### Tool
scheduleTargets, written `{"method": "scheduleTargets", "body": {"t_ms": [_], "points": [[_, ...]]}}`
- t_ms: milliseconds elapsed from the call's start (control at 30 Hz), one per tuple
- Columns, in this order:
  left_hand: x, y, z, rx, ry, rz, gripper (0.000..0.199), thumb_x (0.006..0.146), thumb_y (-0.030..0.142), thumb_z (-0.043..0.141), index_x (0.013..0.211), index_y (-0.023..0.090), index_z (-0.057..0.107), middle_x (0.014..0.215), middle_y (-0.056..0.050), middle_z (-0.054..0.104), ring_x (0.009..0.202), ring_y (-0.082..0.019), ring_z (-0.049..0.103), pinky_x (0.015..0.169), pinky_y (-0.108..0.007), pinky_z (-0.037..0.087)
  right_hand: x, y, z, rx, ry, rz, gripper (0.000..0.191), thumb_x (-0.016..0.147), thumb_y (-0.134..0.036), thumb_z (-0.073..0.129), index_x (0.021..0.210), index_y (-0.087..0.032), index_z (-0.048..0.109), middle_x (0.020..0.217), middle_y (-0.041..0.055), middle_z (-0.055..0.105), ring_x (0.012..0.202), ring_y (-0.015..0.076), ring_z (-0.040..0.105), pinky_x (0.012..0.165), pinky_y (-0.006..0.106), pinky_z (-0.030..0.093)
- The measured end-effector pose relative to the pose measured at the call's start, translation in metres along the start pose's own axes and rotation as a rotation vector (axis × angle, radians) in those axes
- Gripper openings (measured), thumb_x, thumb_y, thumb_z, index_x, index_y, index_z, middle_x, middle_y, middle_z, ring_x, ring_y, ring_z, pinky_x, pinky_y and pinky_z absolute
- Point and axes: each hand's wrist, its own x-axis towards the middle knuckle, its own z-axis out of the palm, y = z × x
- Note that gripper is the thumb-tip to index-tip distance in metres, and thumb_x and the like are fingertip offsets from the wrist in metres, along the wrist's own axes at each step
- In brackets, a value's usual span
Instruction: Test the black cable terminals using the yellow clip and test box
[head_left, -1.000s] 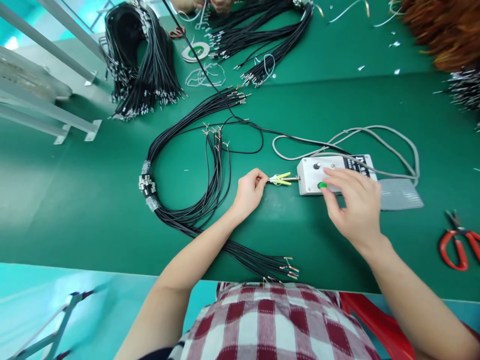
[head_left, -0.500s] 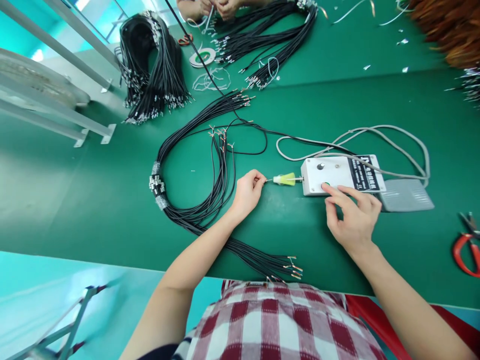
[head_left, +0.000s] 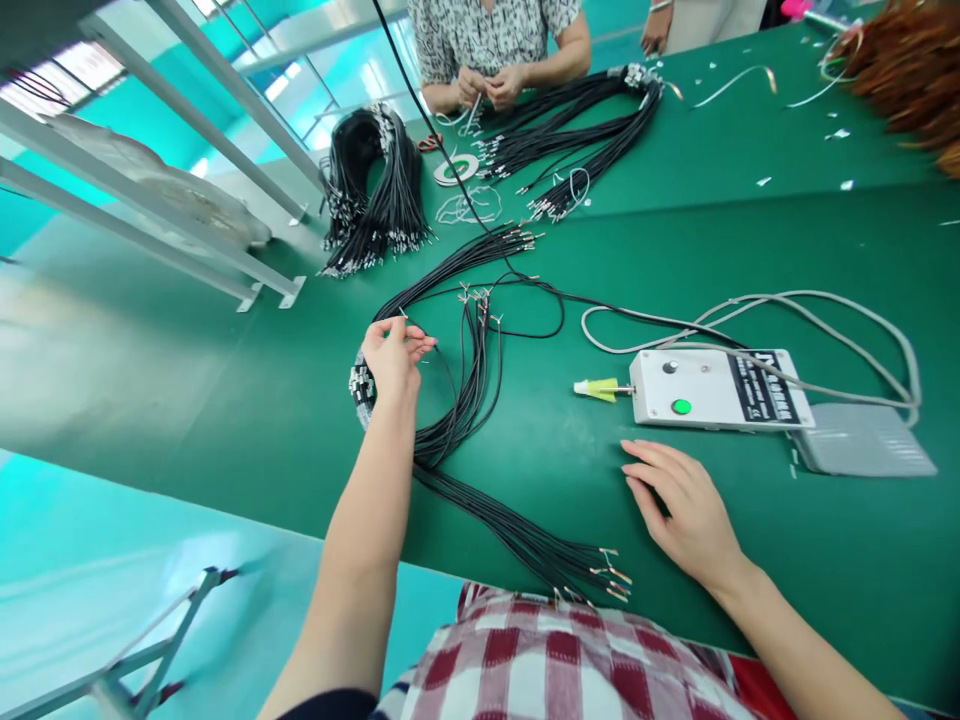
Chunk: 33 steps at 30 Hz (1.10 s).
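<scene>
My left hand [head_left: 396, 352] is raised over the left side of the curved black cable bundle [head_left: 457, 440], with a thin cable pinched near its end between the fingers. My right hand [head_left: 679, 510] hovers over the green table with its fingers apart, holding nothing, just below the white box. That white box [head_left: 697, 385] has a knob, a green button [head_left: 681, 407] and a yellow-green tip [head_left: 598, 389] sticking out to its left. Frayed copper ends of the bundle lie near the table's front edge and around the middle.
A grey pedal [head_left: 866, 440] lies right of the box, with a looped grey cord [head_left: 825, 298] behind. Far across, a person's hands [head_left: 491, 88] work beside another black bundle [head_left: 600, 125]. A hanging bundle pile [head_left: 375, 190] stands back left, near metal rails [head_left: 187, 230].
My left hand has moved left, from the yellow-green tip to the bundle, with the cable. My right hand has come off the box towards me. The view has shifted, showing more of the far side.
</scene>
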Motion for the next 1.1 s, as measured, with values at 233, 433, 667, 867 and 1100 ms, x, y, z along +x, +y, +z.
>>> {"method": "scheduleTargets", "body": {"t_ms": [233,433,667,867,1100], "points": [[-0.026,-0.018,-0.01,0.317,-0.031,0.207,0.02,0.087,0.023,0.06,0.106,0.019,0.054,0.101,-0.008,0.064,0.088,-0.016,0.065,0.077,-0.028,0.052,0.0,0.003,0.001,0.003,0.007,0.017,0.02,0.09,-0.017,0.062,0.106,-0.027,0.066,0.123,0.0065,0.072,0.113,0.0276,0.067,0.093,0.047,0.056],[-0.145,0.012,-0.021,0.785,-1.436,0.543,0.014,0.089,0.024,0.063,0.103,0.022,0.061,0.1,-0.006,0.067,0.095,-0.021,0.063,0.084,-0.031,0.049,0.0,0.003,0.002,-0.002,-0.002,0.007,0.019,0.09,-0.017,0.062,0.106,-0.026,0.065,0.123,0.0072,0.071,0.11,0.028,0.068,0.091,0.048,0.056],[-0.169,0.015,-0.016,0.961,-1.738,0.479,0.013,0.084,0.007,0.056,0.085,0.02,0.055,0.09,-0.005,0.063,0.088,-0.019,0.06,0.079,-0.029,0.045,-0.001,0.002,0.001,0.004,0.006,0.017,0.019,0.091,-0.018,0.061,0.106,-0.028,0.065,0.123,0.0061,0.072,0.108,0.0278,0.069,0.09,0.048,0.057],[-0.157,0.03,-0.006,0.668,-1.348,0.143,0.004,0.089,0.018,0.05,0.09,0.021,0.048,0.078,0.002,0.054,0.069,-0.013,0.049,0.065,-0.024,0.041,-0.001,0.002,0.002,0.054,-0.008,0.062,0.018,0.092,-0.019,0.06,0.106,-0.028,0.066,0.123,0.0069,0.071,0.109,0.0273,0.068,0.094,0.049,0.056],[-0.177,0.022,0.026,0.422,-1.225,0.125,0.009,0.093,0.028,0.055,0.096,0.02,0.058,0.08,0.0,0.058,0.072,-0.013,0.051,0.066,-0.023,0.042,0.011,-0.013,-0.012,0.306,-0.033,0.272,0.015,0.095,-0.023,0.058,0.108,-0.027,0.064,0.117,0.0067,0.072,0.108,0.0238,0.068,0.094,0.044,0.056]]}}
